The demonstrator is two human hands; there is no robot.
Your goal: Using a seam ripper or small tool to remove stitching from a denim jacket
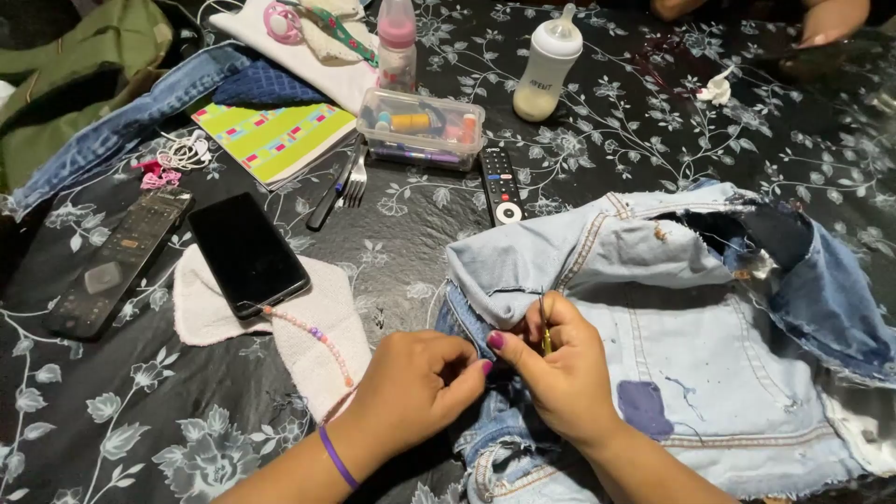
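A light blue denim garment (691, 327) with frayed edges lies on the dark flowered tablecloth (597, 140) at the right. My right hand (560, 369) rests on its left edge and grips a thin yellow-handled tool (545, 327) that points up from my fingers. My left hand (415, 383), with a purple band on the wrist, pinches the denim edge right beside it. The two hands touch at the fingertips. A purple patch (642, 408) shows on the denim just right of my right hand.
A black phone (247, 252) lies on a white cloth (313, 327) with a bead string. Two remotes (117, 261) (500, 183), a fork (356, 182), a clear box of thread spools (420, 126), a striped notebook (275, 135) and two baby bottles (549, 63) stand behind. Another person's hand (826, 21) is at the far right.
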